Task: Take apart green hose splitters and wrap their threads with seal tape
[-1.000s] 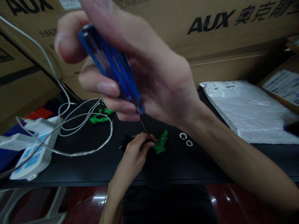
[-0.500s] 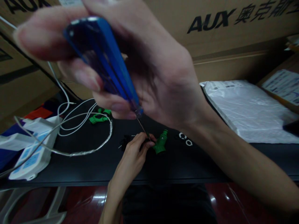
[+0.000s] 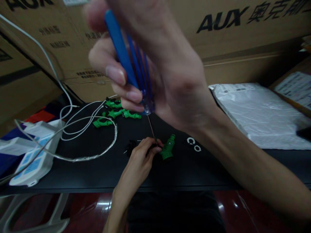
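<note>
Large and close to the camera, my right hand (image 3: pixel 175 68) is wrapped round the blue handle of a screwdriver (image 3: pixel 122 55). Its thin shaft slants down, and the tip meets the work at my left fingertips. My left hand (image 3: pixel 142 157) is pinched at the left side of a green plastic nozzle-like part (image 3: pixel 168 149) low over the dark table. The exact spot under the tip is hidden by my left fingers. Small black parts (image 3: pixel 131 147) with thin pins lie just left of that hand. Two white rings (image 3: pixel 197 148), one with a gap, lie to the right.
Several more green nozzle-like parts (image 3: pixel 116 113) lie farther back. White cables (image 3: pixel 85 159) loop across the left side beside a power strip (image 3: pixel 41 161). A white wrapped package (image 3: pixel 267 113) sits at right. Cardboard boxes (image 3: pixel 233 45) stand behind the table (image 3: pixel 80 178).
My right hand has turned about the screwdriver and shifted right, and the handle stands steeper. More green parts at the back have come into view. My left hand has barely moved.
</note>
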Available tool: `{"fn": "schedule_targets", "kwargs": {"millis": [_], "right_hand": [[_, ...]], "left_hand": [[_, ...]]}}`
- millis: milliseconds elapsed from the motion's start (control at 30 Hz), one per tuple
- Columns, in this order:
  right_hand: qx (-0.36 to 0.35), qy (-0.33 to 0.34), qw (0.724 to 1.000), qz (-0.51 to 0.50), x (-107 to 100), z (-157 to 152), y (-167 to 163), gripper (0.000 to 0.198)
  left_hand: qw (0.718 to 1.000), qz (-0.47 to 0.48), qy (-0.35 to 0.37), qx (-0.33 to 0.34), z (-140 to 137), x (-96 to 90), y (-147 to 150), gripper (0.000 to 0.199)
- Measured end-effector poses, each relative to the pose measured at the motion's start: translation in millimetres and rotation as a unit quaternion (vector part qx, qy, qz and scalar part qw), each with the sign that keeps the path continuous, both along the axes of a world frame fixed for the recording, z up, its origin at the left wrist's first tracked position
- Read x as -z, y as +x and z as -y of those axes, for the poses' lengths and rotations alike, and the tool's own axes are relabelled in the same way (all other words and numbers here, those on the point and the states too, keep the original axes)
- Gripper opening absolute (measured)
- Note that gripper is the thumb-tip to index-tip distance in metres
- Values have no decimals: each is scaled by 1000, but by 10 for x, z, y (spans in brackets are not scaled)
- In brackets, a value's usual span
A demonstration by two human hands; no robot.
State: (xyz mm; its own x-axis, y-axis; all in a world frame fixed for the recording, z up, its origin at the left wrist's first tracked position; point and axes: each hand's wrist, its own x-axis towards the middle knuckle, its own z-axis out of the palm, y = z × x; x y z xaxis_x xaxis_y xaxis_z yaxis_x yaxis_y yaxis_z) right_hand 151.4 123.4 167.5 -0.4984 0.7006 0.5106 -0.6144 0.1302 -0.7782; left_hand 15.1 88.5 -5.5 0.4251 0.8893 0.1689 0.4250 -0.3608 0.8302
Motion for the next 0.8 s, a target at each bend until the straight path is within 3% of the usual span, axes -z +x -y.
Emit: {"fn": "schedule_targets", "kwargs": {"millis": [100,233,333,600,800], "right_hand": [[43,-32,998,-20,13,-8,-13,48],[-48,5,998,-31,8,-96,6,53],[-65,23,997,-34,22,-208,-10,55],[16,65,997,-26,40,-209,21,64],[89,8,996,-21,78,-31,-33,60]], "left_hand": [[1000,-2,-2,0,-1,0,-2,15],[1000,-3,-8,2,8,-13,2,14],[1000,-3,-9,0,13,-13,4,14],[1000,-6,-8,-10,17,4,-14,14],[999,18,-34,-9,23,13,-6,19]]}}
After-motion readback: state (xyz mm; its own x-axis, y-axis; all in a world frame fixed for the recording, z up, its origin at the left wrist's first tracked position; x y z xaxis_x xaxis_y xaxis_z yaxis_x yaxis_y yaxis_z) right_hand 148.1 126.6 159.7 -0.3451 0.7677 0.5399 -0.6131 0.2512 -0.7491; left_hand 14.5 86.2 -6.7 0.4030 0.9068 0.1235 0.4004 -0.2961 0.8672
